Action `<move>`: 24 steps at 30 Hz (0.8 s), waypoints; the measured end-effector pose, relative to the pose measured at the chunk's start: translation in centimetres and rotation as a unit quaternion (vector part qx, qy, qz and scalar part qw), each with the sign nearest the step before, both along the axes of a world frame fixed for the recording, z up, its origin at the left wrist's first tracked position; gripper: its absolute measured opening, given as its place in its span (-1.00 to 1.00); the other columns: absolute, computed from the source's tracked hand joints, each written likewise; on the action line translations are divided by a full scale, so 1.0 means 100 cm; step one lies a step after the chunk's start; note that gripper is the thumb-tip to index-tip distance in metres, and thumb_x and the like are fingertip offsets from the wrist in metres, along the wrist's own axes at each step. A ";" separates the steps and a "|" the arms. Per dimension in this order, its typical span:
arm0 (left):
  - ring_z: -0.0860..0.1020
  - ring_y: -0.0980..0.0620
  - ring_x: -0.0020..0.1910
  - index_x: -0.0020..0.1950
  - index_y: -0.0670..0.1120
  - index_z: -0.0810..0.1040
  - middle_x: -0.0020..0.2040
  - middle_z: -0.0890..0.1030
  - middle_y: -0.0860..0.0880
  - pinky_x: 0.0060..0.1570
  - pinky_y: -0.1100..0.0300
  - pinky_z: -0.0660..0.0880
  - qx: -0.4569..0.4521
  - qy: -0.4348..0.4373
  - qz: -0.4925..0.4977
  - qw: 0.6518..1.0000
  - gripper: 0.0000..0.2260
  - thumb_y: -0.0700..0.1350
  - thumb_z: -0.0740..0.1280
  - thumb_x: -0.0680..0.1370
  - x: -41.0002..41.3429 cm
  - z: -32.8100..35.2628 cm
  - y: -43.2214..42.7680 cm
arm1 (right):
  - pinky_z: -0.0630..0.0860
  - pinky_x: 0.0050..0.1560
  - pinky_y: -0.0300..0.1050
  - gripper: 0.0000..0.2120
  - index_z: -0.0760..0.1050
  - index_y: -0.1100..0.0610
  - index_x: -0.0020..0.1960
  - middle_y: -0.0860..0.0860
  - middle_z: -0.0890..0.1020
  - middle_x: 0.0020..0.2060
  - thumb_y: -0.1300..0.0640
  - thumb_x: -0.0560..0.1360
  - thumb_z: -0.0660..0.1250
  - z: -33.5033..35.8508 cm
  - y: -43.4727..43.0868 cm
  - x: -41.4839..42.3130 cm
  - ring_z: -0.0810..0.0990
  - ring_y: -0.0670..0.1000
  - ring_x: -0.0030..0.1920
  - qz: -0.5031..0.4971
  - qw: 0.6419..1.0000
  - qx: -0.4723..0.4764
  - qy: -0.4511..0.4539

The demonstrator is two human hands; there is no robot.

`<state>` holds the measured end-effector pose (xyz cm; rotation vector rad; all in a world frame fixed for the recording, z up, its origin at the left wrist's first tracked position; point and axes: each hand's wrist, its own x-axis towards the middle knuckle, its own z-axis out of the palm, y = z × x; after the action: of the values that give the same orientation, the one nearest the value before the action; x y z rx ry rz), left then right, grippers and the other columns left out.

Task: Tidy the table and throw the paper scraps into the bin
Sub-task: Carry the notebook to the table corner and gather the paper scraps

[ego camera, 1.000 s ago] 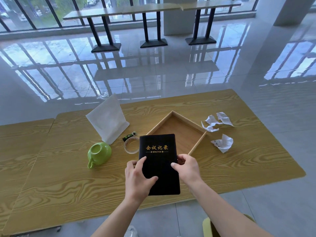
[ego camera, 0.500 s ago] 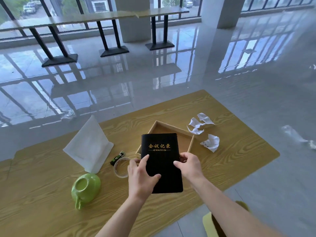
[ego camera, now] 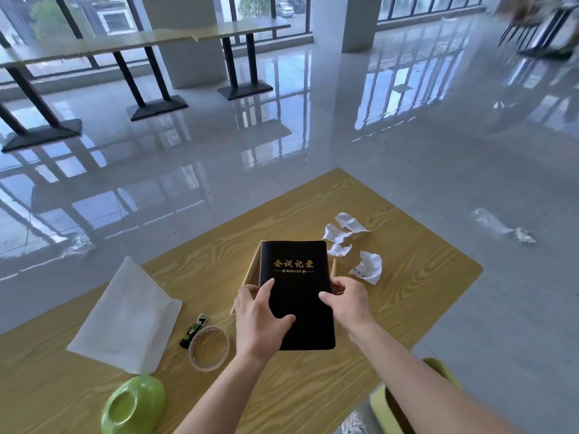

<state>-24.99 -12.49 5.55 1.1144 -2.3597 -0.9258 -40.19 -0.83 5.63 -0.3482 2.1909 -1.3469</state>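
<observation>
A black notebook [ego camera: 297, 286] with gold lettering is held in both hands over the wooden tray [ego camera: 250, 270], covering nearly all of it. My left hand [ego camera: 258, 321] grips its lower left side with the thumb on the cover. My right hand [ego camera: 347, 303] grips its right edge. Several crumpled white paper scraps [ego camera: 344, 233] lie on the wooden table [ego camera: 407, 277] just right of the tray, the largest scrap [ego camera: 368, 267] nearest my right hand. A yellow-green bin [ego camera: 394, 405] stands below the table's near edge, partly hidden by my right arm.
A white folded cloth or paper [ego camera: 128, 314] lies at the left. Close to my left hand are a clear tape roll [ego camera: 208, 347] and a small black-green packet [ego camera: 194, 330]. A green cup [ego camera: 133, 405] lies overturned. Plastic scraps [ego camera: 501, 227] are on the glossy floor.
The view swung to the right and came closer. The notebook stayed in both hands and now sits over the tray, hiding most of it.
</observation>
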 end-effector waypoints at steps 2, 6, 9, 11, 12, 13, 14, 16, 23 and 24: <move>0.27 0.08 0.17 0.47 0.08 0.33 0.14 0.30 0.07 0.19 0.18 0.31 -0.009 -0.001 -0.002 1.000 -0.25 0.04 0.53 0.32 -0.021 0.001 -0.001 | 0.60 -0.14 -0.24 -0.87 0.62 -0.02 -0.06 -0.09 0.69 -0.15 0.18 0.45 0.46 0.000 0.000 -0.019 0.67 -0.11 -0.11 -0.004 1.000 -0.006 -0.005; 0.28 0.06 0.16 0.47 0.06 0.34 0.17 0.32 0.04 0.16 0.22 0.29 -0.010 -0.008 0.003 1.000 -0.25 0.03 0.53 0.33 -0.066 0.000 0.002 | 0.59 -0.16 -0.26 -0.86 0.61 -0.03 -0.08 -0.10 0.71 -0.18 0.19 0.45 0.46 -0.002 0.000 -0.065 0.69 -0.13 -0.13 0.005 1.000 -0.016 -0.021; 0.27 0.05 0.19 0.48 0.06 0.33 0.18 0.31 0.03 0.14 0.21 0.31 -0.006 -0.018 0.018 1.000 -0.26 0.04 0.53 0.34 -0.101 -0.003 0.009 | 0.57 -0.20 -0.30 -0.85 0.60 -0.04 -0.10 -0.12 0.69 -0.19 0.20 0.44 0.46 -0.003 0.000 -0.105 0.68 -0.14 -0.15 0.019 1.000 -0.014 -0.020; 0.27 0.04 0.20 0.48 0.05 0.33 0.19 0.30 0.02 0.15 0.21 0.32 -0.004 -0.019 0.024 1.000 -0.26 0.05 0.52 0.34 -0.125 -0.003 0.014 | 0.62 -0.15 -0.20 -0.86 0.62 -0.02 -0.09 -0.09 0.70 -0.18 0.21 0.44 0.46 -0.003 0.001 -0.132 0.68 -0.10 -0.13 0.026 0.999 -0.012 -0.024; 0.26 0.04 0.20 0.48 0.05 0.33 0.20 0.30 0.02 0.16 0.21 0.31 -0.004 -0.020 0.026 0.999 -0.26 0.05 0.52 0.35 -0.139 -0.002 0.017 | 0.64 -0.12 -0.14 -0.86 0.63 0.00 -0.07 -0.08 0.70 -0.16 0.22 0.44 0.45 -0.004 0.003 -0.145 0.68 -0.08 -0.12 0.028 0.999 -0.012 -0.028; 0.26 0.04 0.20 0.48 0.06 0.33 0.20 0.30 0.02 0.16 0.22 0.30 -0.005 -0.023 0.027 0.999 -0.26 0.05 0.52 0.35 -0.152 -0.002 0.019 | 0.65 -0.11 -0.12 -0.86 0.63 0.01 -0.06 -0.07 0.71 -0.15 0.22 0.45 0.45 -0.004 0.005 -0.158 0.69 -0.07 -0.11 0.027 0.999 -0.011 -0.032; 0.25 0.05 0.19 0.48 0.06 0.32 0.20 0.30 0.02 0.15 0.23 0.29 -0.005 -0.024 0.027 0.999 -0.27 0.05 0.52 0.35 -0.165 -0.001 0.023 | 0.65 -0.12 -0.14 -0.86 0.63 0.02 -0.05 -0.06 0.71 -0.15 0.23 0.45 0.44 -0.004 0.008 -0.171 0.69 -0.07 -0.12 0.024 0.999 -0.010 -0.031; 0.24 0.05 0.22 0.48 0.08 0.31 0.21 0.30 0.02 0.15 0.24 0.28 -0.003 -0.023 0.022 0.999 -0.27 0.05 0.51 0.36 -0.194 0.001 0.030 | 0.61 -0.19 -0.22 -0.85 0.63 0.00 -0.07 -0.08 0.71 -0.17 0.24 0.46 0.43 -0.004 0.017 -0.196 0.68 -0.10 -0.14 0.017 1.000 -0.011 -0.023; 0.23 -0.01 0.24 0.51 0.05 0.24 0.25 0.26 -0.04 0.25 0.19 0.30 0.024 -0.048 -0.019 0.998 -0.24 0.03 0.49 0.37 -0.296 -0.003 0.072 | 0.56 -0.19 -0.21 -0.86 0.62 0.02 -0.02 -0.07 0.70 -0.13 0.22 0.48 0.42 -0.009 0.058 -0.294 0.67 -0.08 -0.10 -0.016 0.999 0.033 -0.010; 0.23 -0.02 0.24 0.51 0.04 0.23 0.24 0.26 -0.04 0.26 0.18 0.30 0.033 -0.052 -0.024 0.998 -0.24 0.02 0.49 0.37 -0.309 -0.007 0.077 | 0.57 -0.18 -0.19 -0.86 0.62 0.01 -0.04 -0.07 0.69 -0.13 0.23 0.47 0.42 -0.012 0.063 -0.308 0.67 -0.07 -0.10 -0.018 0.999 0.042 -0.008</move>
<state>-55.93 -4.74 4.88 1.1622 -2.4666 -0.9901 -70.97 5.43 4.47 -0.2675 2.2418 -1.2681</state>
